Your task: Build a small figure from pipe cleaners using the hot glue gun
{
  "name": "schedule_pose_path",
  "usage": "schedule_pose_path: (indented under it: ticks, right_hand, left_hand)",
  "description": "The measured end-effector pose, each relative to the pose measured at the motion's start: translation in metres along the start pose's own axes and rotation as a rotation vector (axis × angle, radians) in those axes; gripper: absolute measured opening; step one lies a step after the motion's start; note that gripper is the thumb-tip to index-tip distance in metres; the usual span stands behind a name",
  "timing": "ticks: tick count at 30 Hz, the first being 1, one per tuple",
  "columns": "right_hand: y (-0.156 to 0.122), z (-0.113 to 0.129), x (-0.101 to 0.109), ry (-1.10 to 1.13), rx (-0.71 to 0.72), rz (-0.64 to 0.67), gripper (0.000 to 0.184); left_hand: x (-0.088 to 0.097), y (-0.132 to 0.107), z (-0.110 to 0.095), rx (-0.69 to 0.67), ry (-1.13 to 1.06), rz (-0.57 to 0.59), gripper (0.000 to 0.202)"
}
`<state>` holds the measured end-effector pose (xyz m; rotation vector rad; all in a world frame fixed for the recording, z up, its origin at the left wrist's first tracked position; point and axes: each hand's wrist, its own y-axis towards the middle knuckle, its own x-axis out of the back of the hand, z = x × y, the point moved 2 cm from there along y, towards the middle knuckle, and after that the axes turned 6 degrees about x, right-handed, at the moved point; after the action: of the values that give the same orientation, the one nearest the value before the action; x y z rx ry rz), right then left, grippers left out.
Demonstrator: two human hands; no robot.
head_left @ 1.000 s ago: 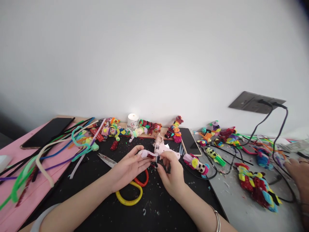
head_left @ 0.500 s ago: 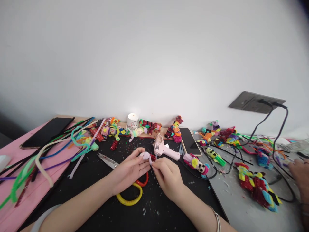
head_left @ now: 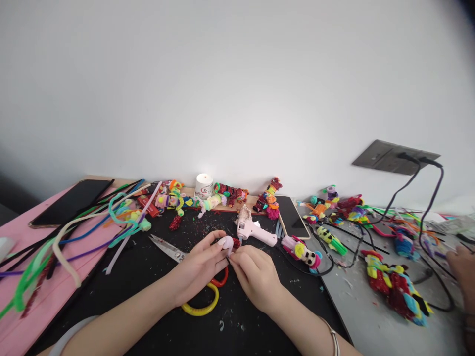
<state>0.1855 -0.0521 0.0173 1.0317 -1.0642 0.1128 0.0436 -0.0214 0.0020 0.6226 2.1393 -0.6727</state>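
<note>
- Yellow-and-red scissors [head_left: 200,305] lie nearest on the black mat [head_left: 148,287], at six o'clock from the hands. The red loop is partly hidden under the left hand and the blades point toward ten o'clock.
- The left hand [head_left: 196,267] and right hand [head_left: 256,274] meet fingertip to fingertip at mid-mat, and there's a bracelet [head_left: 334,336] on the right wrist.
- Both hands pinch one small pipe-cleaner piece [head_left: 229,242], with pale lilac fuzz on top and red glitter beside it. It sits between thumbs and forefingers at the hands' twelve o'clock, over the mat.
- Just beyond, at one o'clock, a pink glue gun [head_left: 252,230] lies on its side, close to the piece; I cannot tell if they touch.
- At three o'clock there's a striped fuzzy figure [head_left: 302,249], and further right a co-worker's hand [head_left: 462,264] among black cables on the grey table [head_left: 363,316].
- At nine o'clock, loose pipe cleaners [head_left: 74,232] sprawl across a pink sheet [head_left: 29,321], with a dark phone [head_left: 72,201] lying behind them.
- Far off at twelve o'clock, against the wall, a white paper cup [head_left: 204,185] stands in a row of finished figures [head_left: 226,194].
- A wall socket [head_left: 395,157] sits up at two o'clock, with two plugs in.
</note>
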Motion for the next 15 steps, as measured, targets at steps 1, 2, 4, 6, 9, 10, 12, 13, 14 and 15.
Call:
schedule_pose_path:
  ticks: [1, 2, 4, 6, 9, 10, 12, 13, 14, 15]
  right_hand:
    - [0.0002, 0.0001, 0.0003, 0.008, 0.008, -0.011, 0.022]
    - [0.0004, 0.0002, 0.0006, 0.018, 0.017, -0.023, 0.02]
    - [0.0005, 0.0003, 0.0011, 0.042, 0.037, -0.054, 0.016]
    - [0.0, 0.0, 0.0013, 0.066, 0.049, -0.087, 0.012]
    - [-0.0017, -0.0007, 0.0013, 0.113, 0.048, -0.116, 0.012]
    - [-0.0022, -0.0008, 0.0014, 0.132, 0.044, -0.124, 0.013]
    - [-0.0027, -0.001, 0.0017, 0.16, 0.038, -0.141, 0.017]
    - [-0.0026, -0.0009, 0.002, 0.168, 0.038, -0.147, 0.018]
    - [-0.0025, -0.0009, 0.0024, 0.174, 0.037, -0.151, 0.018]
    - [-0.0024, -0.0008, 0.0027, 0.175, 0.036, -0.151, 0.019]
  left_hand:
    - [0.0003, -0.0003, 0.0007, -0.004, 0.006, -0.001, 0.013]
    - [0.0007, -0.0006, 0.0014, -0.007, 0.011, -0.005, 0.014]
    - [0.0013, -0.0013, 0.0027, -0.011, 0.012, -0.01, 0.014]
    - [0.0012, -0.0019, 0.0033, -0.011, 0.004, -0.001, 0.013]
    - [0.0002, -0.0021, 0.0025, 0.001, -0.021, 0.041, 0.012]
    - [-0.0001, -0.002, 0.0019, 0.009, -0.031, 0.056, 0.013]
    - [-0.0004, -0.0018, 0.0005, 0.024, -0.047, 0.085, 0.014]
    - [-0.0003, -0.0018, -0.0002, 0.03, -0.052, 0.099, 0.014]
    - [-0.0002, -0.0018, -0.0008, 0.034, -0.057, 0.112, 0.014]
    - [0.0, -0.0019, -0.0013, 0.037, -0.059, 0.126, 0.015]
